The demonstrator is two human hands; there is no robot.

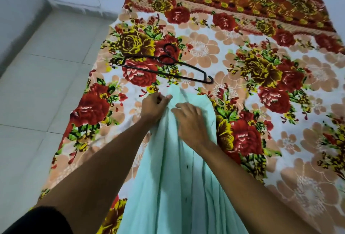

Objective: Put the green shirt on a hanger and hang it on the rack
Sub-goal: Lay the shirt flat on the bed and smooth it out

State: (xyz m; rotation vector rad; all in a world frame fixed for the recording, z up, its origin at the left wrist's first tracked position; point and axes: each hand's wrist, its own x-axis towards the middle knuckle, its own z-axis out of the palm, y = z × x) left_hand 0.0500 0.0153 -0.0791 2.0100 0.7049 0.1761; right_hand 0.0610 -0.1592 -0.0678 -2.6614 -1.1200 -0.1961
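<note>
Left hand (154,107) pinches the top edge of the shirt (168,177), fingers curled round a fold; right hand (190,121) lies on the cloth just beside it, fingers loosely bent — whether it grips or only presses, cannot tell. Shirt hangs bunched from the hands toward the camera, over the bed (280,140). Hanger (164,67) lies flat on the bed just beyond the shirt's top edge, untouched. Judgement: find the collar and open the neck first — then feed one hanger arm into a shoulder. No rack in view.
</note>
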